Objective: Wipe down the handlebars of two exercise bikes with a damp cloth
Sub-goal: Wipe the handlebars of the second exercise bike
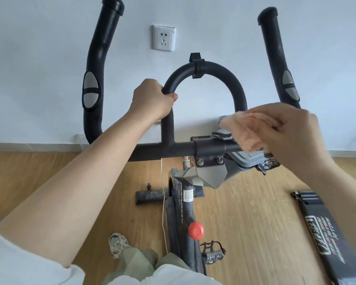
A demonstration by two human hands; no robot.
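Your left hand (152, 99) fingers wrap closed around the centre loop (203, 67), likely steadying the bike. Your right hand (292, 136) pinches the peach cloth (249, 130), fingers closed on it, pressed onto the crossbar (173, 150) beneath your fingertips.

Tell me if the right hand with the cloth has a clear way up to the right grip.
Probably yes. The right hand presses the cloth on the crossbar, just below the right grip. Nothing sits between them, and the left hand holds the centre loop, out of the way.
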